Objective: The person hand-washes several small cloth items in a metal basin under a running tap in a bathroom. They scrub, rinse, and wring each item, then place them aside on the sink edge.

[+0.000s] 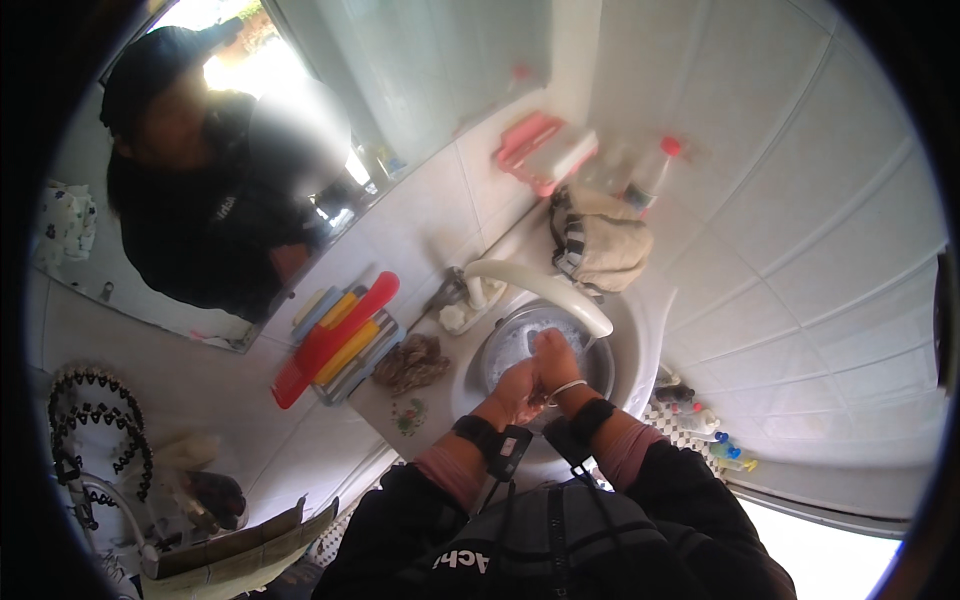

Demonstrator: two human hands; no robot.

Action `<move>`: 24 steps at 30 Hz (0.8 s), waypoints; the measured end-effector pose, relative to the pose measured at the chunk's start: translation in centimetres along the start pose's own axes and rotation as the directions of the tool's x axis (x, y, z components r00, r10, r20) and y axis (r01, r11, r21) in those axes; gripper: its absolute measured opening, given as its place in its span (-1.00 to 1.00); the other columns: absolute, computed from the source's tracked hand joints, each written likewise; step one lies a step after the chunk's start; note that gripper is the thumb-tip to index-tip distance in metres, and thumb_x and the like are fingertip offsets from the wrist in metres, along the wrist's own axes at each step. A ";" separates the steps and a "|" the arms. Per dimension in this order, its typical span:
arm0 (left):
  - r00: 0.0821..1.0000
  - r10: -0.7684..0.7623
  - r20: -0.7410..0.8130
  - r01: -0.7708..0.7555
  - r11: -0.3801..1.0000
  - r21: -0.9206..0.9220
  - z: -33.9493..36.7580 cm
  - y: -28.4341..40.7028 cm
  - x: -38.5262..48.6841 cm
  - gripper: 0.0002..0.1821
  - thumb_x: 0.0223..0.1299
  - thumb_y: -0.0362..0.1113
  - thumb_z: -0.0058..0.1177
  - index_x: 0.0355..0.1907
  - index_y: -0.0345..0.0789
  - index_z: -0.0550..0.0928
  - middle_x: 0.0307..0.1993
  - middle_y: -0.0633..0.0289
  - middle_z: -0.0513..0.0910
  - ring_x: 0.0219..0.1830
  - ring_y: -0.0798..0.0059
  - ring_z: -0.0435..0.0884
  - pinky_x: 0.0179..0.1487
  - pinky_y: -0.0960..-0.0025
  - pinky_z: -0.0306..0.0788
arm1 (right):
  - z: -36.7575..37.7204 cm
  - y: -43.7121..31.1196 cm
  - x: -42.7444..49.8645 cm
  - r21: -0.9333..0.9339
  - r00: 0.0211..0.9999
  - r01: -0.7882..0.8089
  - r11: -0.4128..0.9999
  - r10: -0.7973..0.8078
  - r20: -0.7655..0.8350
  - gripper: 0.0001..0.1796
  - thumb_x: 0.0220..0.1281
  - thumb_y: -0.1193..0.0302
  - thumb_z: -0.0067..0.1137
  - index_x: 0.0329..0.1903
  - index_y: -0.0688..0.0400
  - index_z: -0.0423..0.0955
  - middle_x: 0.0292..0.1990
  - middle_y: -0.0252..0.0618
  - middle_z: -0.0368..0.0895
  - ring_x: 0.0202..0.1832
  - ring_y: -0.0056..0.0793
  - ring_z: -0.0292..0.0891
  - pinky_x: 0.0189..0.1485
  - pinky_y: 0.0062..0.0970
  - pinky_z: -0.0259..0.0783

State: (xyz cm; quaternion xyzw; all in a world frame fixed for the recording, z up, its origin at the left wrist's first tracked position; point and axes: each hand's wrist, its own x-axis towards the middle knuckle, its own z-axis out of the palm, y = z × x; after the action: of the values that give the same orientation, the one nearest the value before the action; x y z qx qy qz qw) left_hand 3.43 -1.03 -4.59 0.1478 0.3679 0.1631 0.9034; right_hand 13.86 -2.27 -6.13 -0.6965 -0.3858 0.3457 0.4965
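Observation:
My left hand and my right hand press against each other above a round metal basin. Whitish, sudsy water fills the part of the basin that shows. The basin stands inside a white washbasin. Over my right hand arches a cream faucet spout, with a thin stream of water below its tip. A pale bangle circles my right wrist. Both palms are hidden, so anything held between them cannot be made out.
A crumpled brown cloth or bag lies left of the faucet. A red comb sits in a wall rack. Beyond the washbasin are a beige cap-like fabric item, a red-capped bottle and a pink soap dish. A mirror hangs left.

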 end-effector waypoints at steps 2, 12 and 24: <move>0.997 -0.052 0.053 0.050 0.998 0.049 -0.4 0.4 -0.6 -0.79 0.23 -0.07 -0.14 -0.38 -0.12 0.50 -0.54 0.39 0.51 -0.60 0.61 0.45 -0.68 0.54 0.20 | -0.2 2.0 1.2 -0.042 0.989 -0.023 0.999 0.029 0.145 -0.79 0.20 0.35 -0.12 -0.34 0.21 0.44 -0.42 -0.04 0.50 -0.30 -0.12 0.46 -0.18 -0.31 0.38; 0.871 0.344 -0.350 -0.164 0.876 0.454 -1.7 2.6 -2.4 -0.41 0.24 0.00 -0.17 0.32 -0.02 0.18 0.14 0.22 0.36 0.11 0.35 0.31 -0.09 0.03 0.27 | -2.9 7.2 0.3 -0.834 0.956 0.116 0.540 0.168 0.241 -0.71 0.24 0.27 -0.19 -0.04 0.02 0.40 -0.10 0.00 0.44 -0.09 0.11 0.46 -0.10 0.01 0.41; 0.913 0.108 -0.392 -0.025 0.977 0.212 -3.5 1.1 0.8 -0.38 0.18 -0.06 -0.05 0.31 -0.05 0.18 0.30 0.16 0.15 0.30 0.09 0.09 0.17 -0.13 0.12 | -3.2 -3.6 -1.1 -0.260 0.764 0.431 0.864 -0.196 0.615 -0.57 -0.22 0.53 0.09 -0.12 0.17 0.44 -0.27 -0.06 0.52 -0.17 -0.07 0.44 -0.08 -0.26 0.37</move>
State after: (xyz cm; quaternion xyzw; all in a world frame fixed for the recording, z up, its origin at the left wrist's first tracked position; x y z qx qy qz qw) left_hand 1.28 0.77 -7.00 0.2147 0.5549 0.1826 0.7827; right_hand 15.41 -3.83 -1.67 -0.5683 -0.6892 0.3647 0.2626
